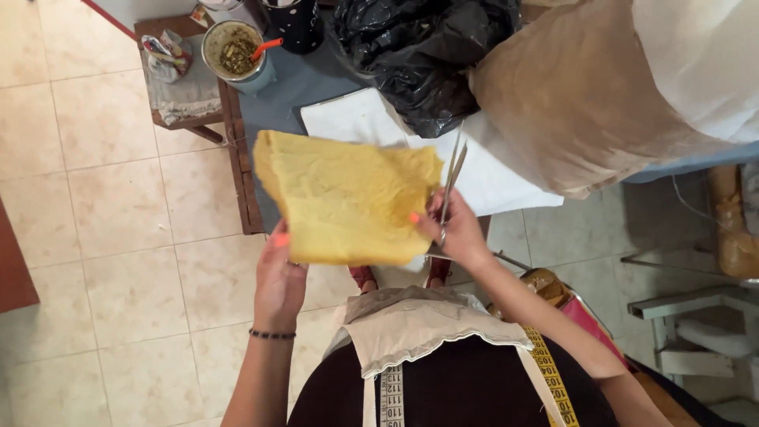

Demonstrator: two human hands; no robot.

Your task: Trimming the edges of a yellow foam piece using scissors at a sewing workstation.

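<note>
While left hand (278, 277) pinches yellow cloth (345, 198) edge, scissors (451, 178) w/ right hand (457, 233).

Black bag (423, 47) beside tan cloth (585, 103) on the table — white paper (356, 119) underneath, cup (234, 49) at left.

Blue counter (308, 87) carries white paper sheet (348, 119), black plastic bag (419, 55), tan cloth (585, 103), cup (233, 51) at far corner.

Single head-worn view, looking steeply down from above wearer's chest, close on hands; table edge far, floor tiles left.
</note>
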